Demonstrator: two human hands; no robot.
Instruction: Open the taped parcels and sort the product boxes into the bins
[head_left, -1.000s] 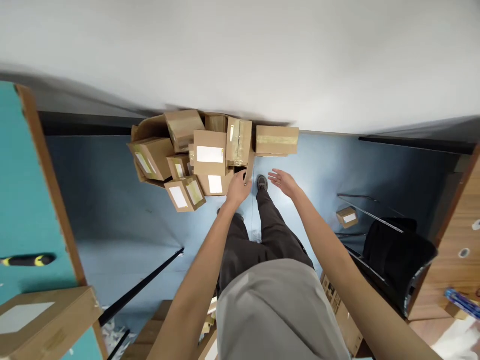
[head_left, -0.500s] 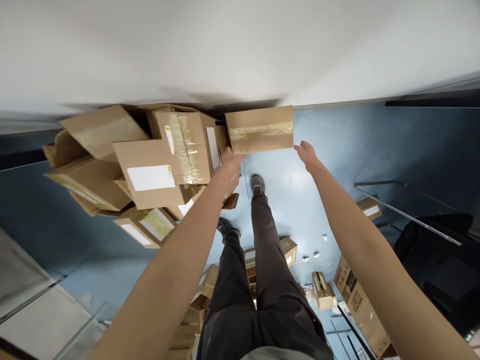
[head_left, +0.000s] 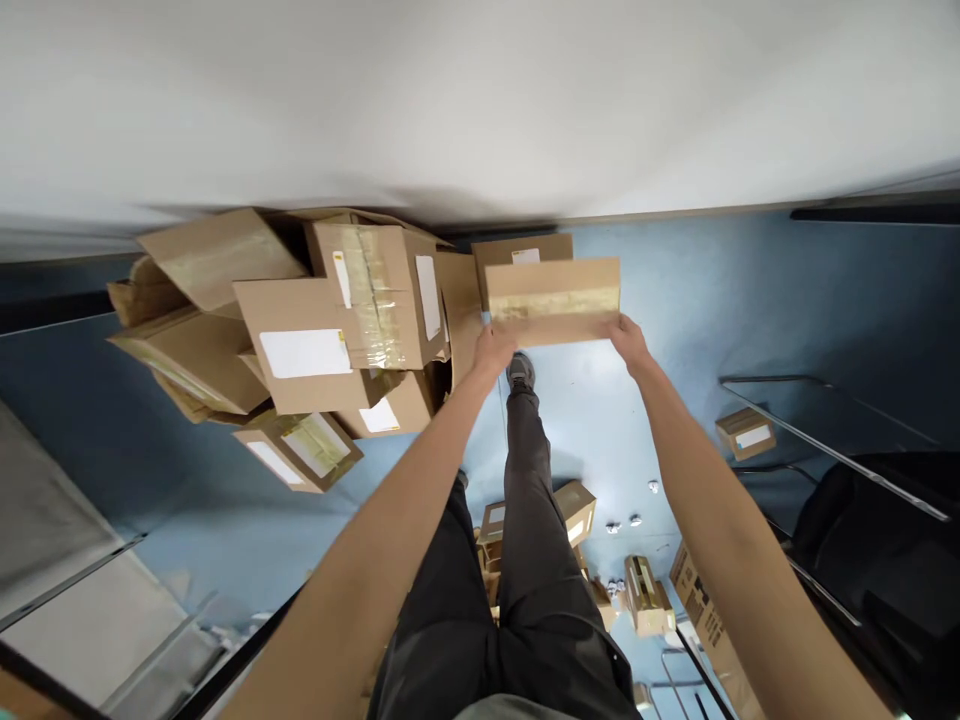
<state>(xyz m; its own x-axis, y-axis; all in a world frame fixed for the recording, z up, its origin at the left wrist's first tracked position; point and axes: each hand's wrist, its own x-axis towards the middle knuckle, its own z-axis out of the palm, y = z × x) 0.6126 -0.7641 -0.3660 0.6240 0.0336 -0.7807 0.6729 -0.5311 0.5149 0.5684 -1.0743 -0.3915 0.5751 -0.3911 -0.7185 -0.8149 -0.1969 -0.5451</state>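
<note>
Between your left hand (head_left: 495,349) and your right hand (head_left: 628,341), and slightly ahead, lies the taped box (head_left: 553,300), its long axis running from one to the other, each hand partly closed around a near corner, neither being nearer.

Dark trousers (head_left: 527,530) and a grey shoe (head_left: 520,370) are worn.

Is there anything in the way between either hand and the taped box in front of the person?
Nothing visible: the left hand and right hand are on the near corners of the taped box. Another box shows behind it, on the wall side, not between.
</note>
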